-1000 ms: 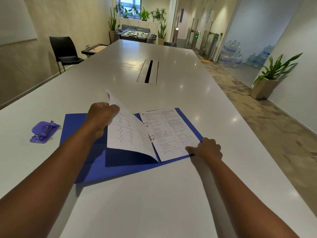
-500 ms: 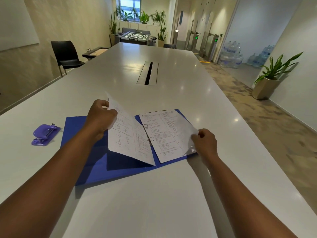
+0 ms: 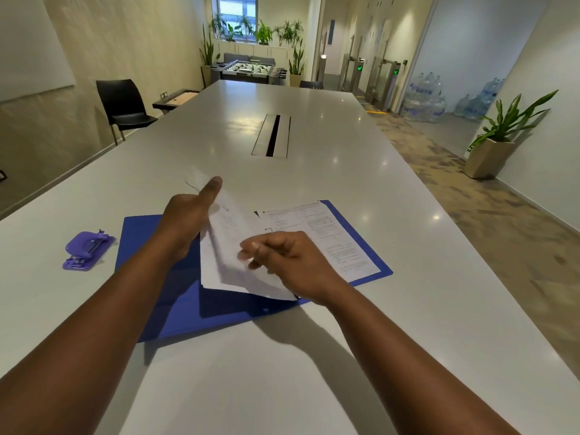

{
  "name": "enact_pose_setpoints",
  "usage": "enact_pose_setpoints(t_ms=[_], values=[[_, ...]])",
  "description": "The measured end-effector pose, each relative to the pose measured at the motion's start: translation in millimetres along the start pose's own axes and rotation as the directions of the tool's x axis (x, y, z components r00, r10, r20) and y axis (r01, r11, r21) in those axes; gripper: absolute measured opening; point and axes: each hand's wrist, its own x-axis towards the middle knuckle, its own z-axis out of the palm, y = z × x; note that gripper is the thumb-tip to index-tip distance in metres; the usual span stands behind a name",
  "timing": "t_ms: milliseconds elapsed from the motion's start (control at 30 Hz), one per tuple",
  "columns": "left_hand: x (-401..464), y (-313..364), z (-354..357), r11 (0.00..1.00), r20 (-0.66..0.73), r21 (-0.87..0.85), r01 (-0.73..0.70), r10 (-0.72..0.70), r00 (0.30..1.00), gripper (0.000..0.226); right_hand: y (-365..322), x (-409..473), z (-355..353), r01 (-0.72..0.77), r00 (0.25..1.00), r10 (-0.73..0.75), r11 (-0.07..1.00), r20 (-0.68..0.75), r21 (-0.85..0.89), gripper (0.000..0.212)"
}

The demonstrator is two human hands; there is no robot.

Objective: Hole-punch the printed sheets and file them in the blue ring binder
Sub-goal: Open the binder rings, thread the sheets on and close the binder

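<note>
The blue ring binder [image 3: 175,296] lies open on the white table [image 3: 282,372]. A printed sheet [image 3: 332,237] lies flat on its right half. My left hand [image 3: 188,215] holds a lifted printed sheet [image 3: 226,255] by its far left edge, thumb on top, the sheet tilted up over the binder's middle. My right hand [image 3: 282,259] reaches across to that sheet, its curled fingers touching its face near the middle. The binder's rings are hidden behind my right hand and the lifted sheet. A purple hole punch [image 3: 86,251] sits on the table left of the binder.
A cable slot [image 3: 271,135] is set in the table's centre farther away. A black chair [image 3: 124,105] stands at the table's left side. A potted plant [image 3: 499,136] stands on the floor to the right.
My right hand has left the right sheet's near corner and moved left to the lifted sheet. My left hand has raised the sheet's far edge and turned it further over.
</note>
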Motion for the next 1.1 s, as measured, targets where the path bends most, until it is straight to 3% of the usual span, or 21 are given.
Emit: enact_pose_setpoints(t_ms=[33,100,167,233,367,433,500,767,900,933,1000,1100], values=[[2,-3,1,1.0,0.002,0.012,-0.007,0.007,1.0,0.049,2,-1,1,-0.02,0.999,0.019,0.999,0.043,0.036,0.026],[3,-7,0,0.996,-0.007,0.081,-0.036,0.036,0.999,0.034,13,1,-4,-0.063,0.998,0.064,0.996,-0.021,0.057,0.026],[5,-10,-2,0.991,-0.022,0.128,-0.034,0.038,0.999,0.022,35,7,-21,-0.16,0.967,0.136,0.982,-0.217,-0.096,0.03],[4,-10,-5,0.992,-0.025,0.124,-0.027,0.031,0.999,0.013,62,10,-46,-0.354,0.894,0.232,0.89,-0.383,-0.287,0.042],[6,-13,-8,0.992,-0.028,0.126,-0.01,0.014,1.0,0.026,116,2,-96,-0.689,0.722,0.453,0.533,-0.522,-0.491,0.06],[7,-14,-10,0.993,-0.036,0.12,-0.011,0.015,0.999,0.027,132,-5,-108,-0.749,0.662,0.499,0.458,-0.559,-0.479,0.063],[8,-15,-12,0.995,-0.049,0.1,-0.002,0.007,0.999,0.04,140,-7,-114,-0.76,0.649,0.5,0.446,-0.573,-0.472,0.065],[5,-14,-9,0.997,-0.038,0.072,-0.007,0.01,0.999,0.038,154,-5,-116,-0.726,0.656,0.51,0.627,-0.557,-0.282,0.052],[8,-17,-13,0.998,-0.026,0.07,0.001,0.0,1.0,0.042,138,3,-110,-0.545,0.661,0.418,0.838,-0.623,-0.017,0.018],[8,-17,-13,0.998,-0.028,0.063,0.008,-0.006,1.0,0.039,128,6,-109,-0.483,0.667,0.403,0.874,-0.627,0.048,0.021],[9,-16,-14,0.999,-0.025,0.036,0.029,-0.028,0.999,0.025,103,9,-107,-0.37,0.703,0.384,0.916,-0.599,0.153,0.026],[10,-14,-12,0.999,-0.027,0.008,0.035,-0.035,0.999,0.012,63,8,-100,-0.23,0.838,0.291,0.955,-0.462,0.186,0.024]])
